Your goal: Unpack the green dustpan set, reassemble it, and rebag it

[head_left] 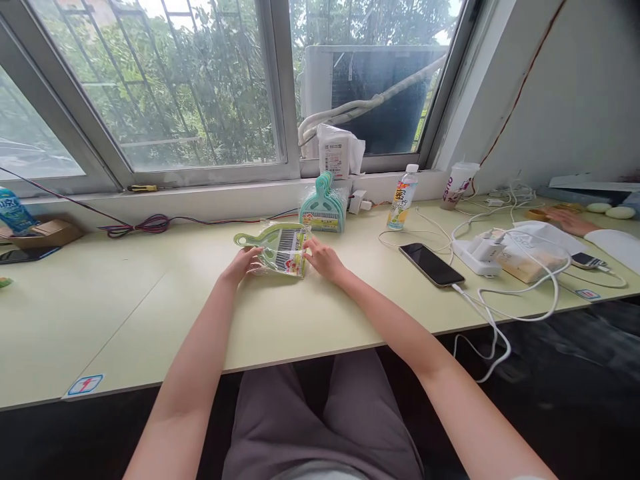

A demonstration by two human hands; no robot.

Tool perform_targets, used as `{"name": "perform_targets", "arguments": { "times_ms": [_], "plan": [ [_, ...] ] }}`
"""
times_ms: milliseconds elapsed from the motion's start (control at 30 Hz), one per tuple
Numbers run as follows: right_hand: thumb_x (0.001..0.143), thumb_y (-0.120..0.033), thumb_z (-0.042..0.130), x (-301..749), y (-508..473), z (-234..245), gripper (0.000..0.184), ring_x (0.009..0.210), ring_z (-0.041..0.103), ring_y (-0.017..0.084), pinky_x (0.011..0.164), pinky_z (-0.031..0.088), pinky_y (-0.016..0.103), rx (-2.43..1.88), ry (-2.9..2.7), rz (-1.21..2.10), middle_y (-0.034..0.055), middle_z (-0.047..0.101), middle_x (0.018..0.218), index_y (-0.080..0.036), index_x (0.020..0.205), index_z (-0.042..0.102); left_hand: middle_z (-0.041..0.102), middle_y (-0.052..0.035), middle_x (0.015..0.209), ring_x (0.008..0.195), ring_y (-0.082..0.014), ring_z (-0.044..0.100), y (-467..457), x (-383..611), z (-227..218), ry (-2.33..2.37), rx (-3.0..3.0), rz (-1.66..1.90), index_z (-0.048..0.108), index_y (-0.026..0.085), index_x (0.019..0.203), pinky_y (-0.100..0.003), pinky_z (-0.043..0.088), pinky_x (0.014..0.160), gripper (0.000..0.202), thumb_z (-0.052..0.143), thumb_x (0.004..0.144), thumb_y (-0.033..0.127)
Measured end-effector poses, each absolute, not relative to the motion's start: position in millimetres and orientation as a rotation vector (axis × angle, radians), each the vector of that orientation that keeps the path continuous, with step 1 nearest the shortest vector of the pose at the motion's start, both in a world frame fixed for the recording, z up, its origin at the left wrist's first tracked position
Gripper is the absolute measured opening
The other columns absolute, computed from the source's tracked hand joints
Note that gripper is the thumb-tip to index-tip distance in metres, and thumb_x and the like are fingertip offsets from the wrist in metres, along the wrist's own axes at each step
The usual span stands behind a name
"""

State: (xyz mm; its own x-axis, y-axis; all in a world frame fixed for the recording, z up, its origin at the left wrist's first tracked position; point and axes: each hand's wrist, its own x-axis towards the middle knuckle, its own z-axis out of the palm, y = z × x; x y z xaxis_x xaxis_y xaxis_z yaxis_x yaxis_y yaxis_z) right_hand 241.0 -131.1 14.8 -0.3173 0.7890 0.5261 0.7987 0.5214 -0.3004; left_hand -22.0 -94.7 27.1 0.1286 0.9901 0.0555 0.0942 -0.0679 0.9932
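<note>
The bagged dustpan [271, 244] was basically right between both hands over the desk [285, 320], left hand [241, 264] gripping it just below the handle [243, 239], right hand [324, 260] pinching its right edge.

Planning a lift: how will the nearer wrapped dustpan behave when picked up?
The nearer dustpan should stay stiff; it looks like moulded plastic. Its loose, glossy clear wrap may slip and crinkle. The broad, shallow shape suggests it's light and unlikely to roll.

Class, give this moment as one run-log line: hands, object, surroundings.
left hand: holding wrapped dustpan at left side | right hand: touching its right edge | behind: stacked dustpans | farther right: bottle, phone
</note>
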Motion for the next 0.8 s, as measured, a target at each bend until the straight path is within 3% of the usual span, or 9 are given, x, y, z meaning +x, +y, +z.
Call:
{"name": "perform_targets", "arguments": {
  "times_ms": [133,233,367,500,600,733,800],
  "plan": [
    [0.096,-0.036,0.047,248,-119,11,0.021,0.068,0.061,0.015,0.068,0.045,0.027,-1.267,-1.853,0.374,0.0054,0.065,0.093,-0.017,0.091,0.056,0.064,-0.0063,0.092,0.072,-0.0136,0.061,-101,-15,32,1.058,1.388,1.055,0.06,0.015,0.094,-0.024,0.049,0.059,0.043,0.074,0.064,0.043],
    [0.092,-0.038,0.052,251,-114,11,0.019,0.065,0.063,0.014,0.071,0.048,0.028,-1.169,-1.583,0.643,0.0024,0.066,0.087,-0.019,0.096,0.053,0.065,-0.0073,0.096,0.079,-0.0151,0.062,-103,-12,33,1.012,1.415,1.03,0.061,0.015,0.096,-0.024,0.049,0.062,0.042,0.073,0.067,0.043],
    [0.086,-0.03,0.062,252,-112,9,0.026,0.076,0.066,0.015,0.082,0.05,0.031,-1.123,-1.355,0.944,0.0019,0.068,0.085,-0.019,0.106,0.05,0.065,-0.0083,0.097,0.079,-0.0154,0.063,-101,-14,30,1.005,1.388,1.051,0.062,0.014,0.096,-0.025,0.051,0.063,0.043,0.073,0.068,0.045],
    [0.082,-0.019,0.067,252,-110,4,0.028,0.083,0.067,0.016,0.084,0.053,0.032,-0.999,-1.255,1.315,0.0055,0.069,0.092,-0.018,0.105,0.052,0.065,-0.0099,0.103,0.083,-0.017,0.065,-103,-14,29,0.941,1.4,1.014,0.063,0.016,0.104,-0.025,0.051,0.064,0.045,0.071,0.072,0.047],
    [0.077,-0.013,0.069,252,-106,0,0.033,0.082,0.067,0.017,0.081,0.056,0.033,-0.998,-1.164,1.354,0.0048,0.069,0.09,-0.018,0.103,0.051,0.066,-0.011,0.108,0.09,-0.0211,0.067,-111,-10,30,0.872,1.429,0.905,0.06,0.019,0.115,-0.027,0.053,0.066,0.051,0.074,0.071,0.041],
    [0.073,-0.006,0.069,258,-104,2,0.048,0.084,0.068,0.019,0.074,0.057,0.033,-1.054,-1.12,1.324,0.0034,0.068,0.088,-0.019,0.113,0.045,0.067,-0.0132,0.111,0.095,-0.0269,0.068,-115,-7,30,0.797,1.424,0.69,0.047,0.024,0.133,-0.034,0.056,0.076,0.079,0.081,0.062,0.025],
    [0.072,-0.004,0.068,262,-105,5,0.055,0.087,0.068,0.02,0.073,0.057,0.033,-1.048,-1.141,1.328,0.0035,0.068,0.088,-0.02,0.118,0.044,0.069,-0.0146,0.108,0.092,-0.0271,0.069,-112,-9,27,0.822,1.395,0.653,0.044,0.023,0.136,-0.036,0.056,0.08,0.084,0.082,0.061,0.022]
  ]
}}
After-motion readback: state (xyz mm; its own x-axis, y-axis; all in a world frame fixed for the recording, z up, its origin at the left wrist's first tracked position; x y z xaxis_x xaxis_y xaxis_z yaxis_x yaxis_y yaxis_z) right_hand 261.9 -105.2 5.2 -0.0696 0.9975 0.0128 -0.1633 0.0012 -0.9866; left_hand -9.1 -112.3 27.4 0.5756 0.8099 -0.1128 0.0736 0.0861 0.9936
